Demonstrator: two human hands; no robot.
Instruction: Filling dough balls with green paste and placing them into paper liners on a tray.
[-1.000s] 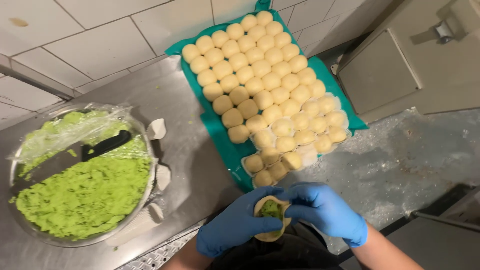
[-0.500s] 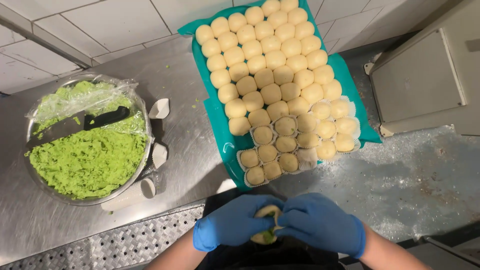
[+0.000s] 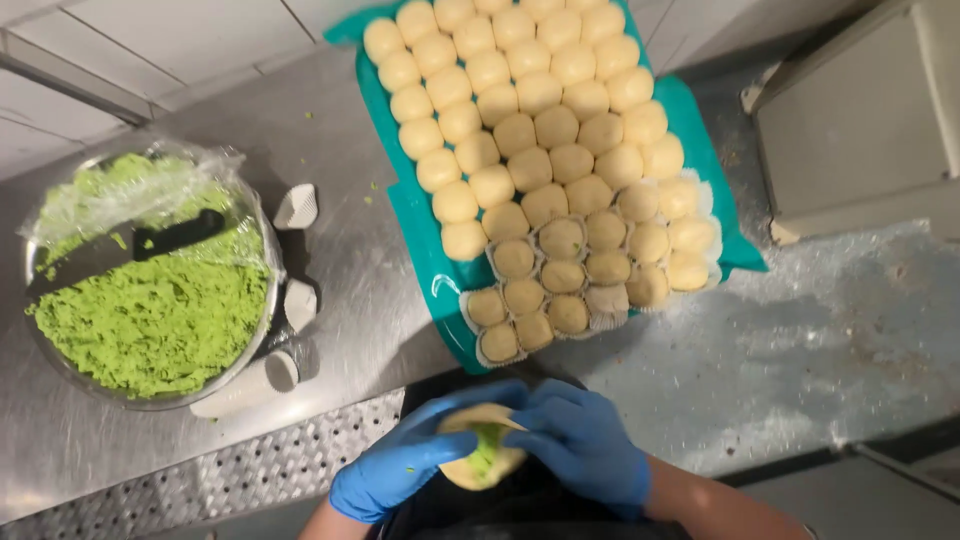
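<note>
1. Closest in, at 6 o'clock, two hands in blue gloves hold one dough ball (image 3: 478,455). It has green filling (image 3: 487,447) inside.
2. The left hand (image 3: 405,468) cups the dough from below, its grip curled round it. The right hand (image 3: 580,447) pinches the top edge, its grip closed on the dough too.
3. The dough looks soft, light and a bit sticky. It would squash or tear if pressed hard. I think the best place to hold it is under the bottom, with gentle fingers at the rim.
4. A little farther, at 9 o'clock, a glass bowl (image 3: 262,330) sits on the metal desk (image 3: 340,250). It is full of green paste (image 3: 150,325), with plastic wrap (image 3: 135,195) half over it and a black-handled tool (image 3: 125,248) inside.
5. Small white paper cups (image 3: 295,206) lie just beside the bowl.
6. Farthest, at 12 o'clock, a teal tray (image 3: 425,225) holds many pale dough balls (image 3: 530,130) in rows. The nearest ones sit in paper cups.
7. At 2 o'clock there is a grey box (image 3: 860,120).
</note>
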